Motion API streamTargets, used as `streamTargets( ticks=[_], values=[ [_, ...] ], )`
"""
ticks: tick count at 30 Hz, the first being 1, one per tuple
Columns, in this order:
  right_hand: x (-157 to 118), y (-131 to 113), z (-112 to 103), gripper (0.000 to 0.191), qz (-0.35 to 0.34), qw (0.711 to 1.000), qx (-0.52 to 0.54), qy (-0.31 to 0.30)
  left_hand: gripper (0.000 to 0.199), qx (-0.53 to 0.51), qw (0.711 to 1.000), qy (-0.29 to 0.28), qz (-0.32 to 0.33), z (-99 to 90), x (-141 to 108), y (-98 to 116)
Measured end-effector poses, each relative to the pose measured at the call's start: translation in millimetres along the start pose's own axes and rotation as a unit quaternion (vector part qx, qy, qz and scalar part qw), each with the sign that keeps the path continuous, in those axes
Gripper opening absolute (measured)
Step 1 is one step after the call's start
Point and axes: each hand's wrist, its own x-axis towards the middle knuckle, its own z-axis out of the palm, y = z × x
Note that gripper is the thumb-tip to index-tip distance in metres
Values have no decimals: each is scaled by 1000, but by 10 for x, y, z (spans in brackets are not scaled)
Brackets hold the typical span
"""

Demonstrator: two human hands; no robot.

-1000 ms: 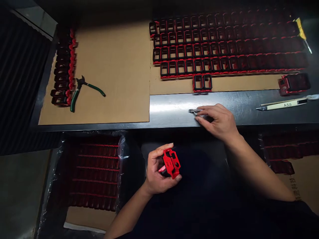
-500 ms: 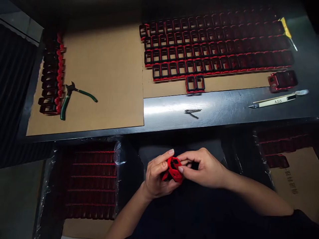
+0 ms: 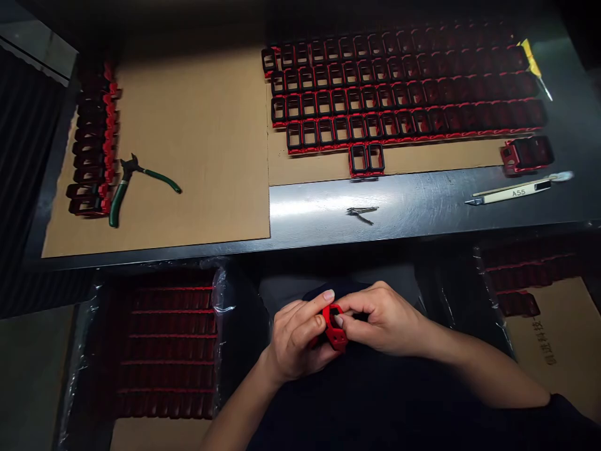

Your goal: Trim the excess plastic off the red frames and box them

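Observation:
Over my lap, my left hand [image 3: 298,335] is closed round a small red and black plastic housing [image 3: 336,335], its hollow end turned up toward me. My right hand [image 3: 382,319] pinches the housing's upper right edge, thumb tip at the opening. Whether a smaller piece sits between those fingers is hidden. On the bench above lie rows of similar red and black housings [image 3: 323,130], with a pair [image 3: 366,160] standing in front of them.
Green-handled cutters [image 3: 123,188] lie on cardboard [image 3: 201,144] beside a housing column [image 3: 89,156]. Thin dark metal pieces [image 3: 361,213], a craft knife [image 3: 516,193] and a yellow-handled tool [image 3: 530,59] rest on the bench. Plastic-lined boxes of housings [image 3: 169,351] flank my lap.
The housing has tilted slightly and shifted a little right and down in my left hand. My right thumb has moved further into its opening. The whole view has shifted slightly.

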Motion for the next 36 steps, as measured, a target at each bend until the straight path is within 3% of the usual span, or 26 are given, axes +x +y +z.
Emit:
streamTargets(
  ticks=[15, 27, 36],
  values=[
    [-29, 12, -71, 20, -42, 999, 2, -20, 52, -8, 1000, -22, 2, -10, 4, -2],
    [-24, 3, -137, 21, -5, 996, 48, -70, 55, -10, 999, -39, 11, -30, 25, 5],
    [-39, 18, -150, 22, -28, 996, -21, -81, 52, -8, 999, -49, 13, -40, 3, 0]
  ],
)
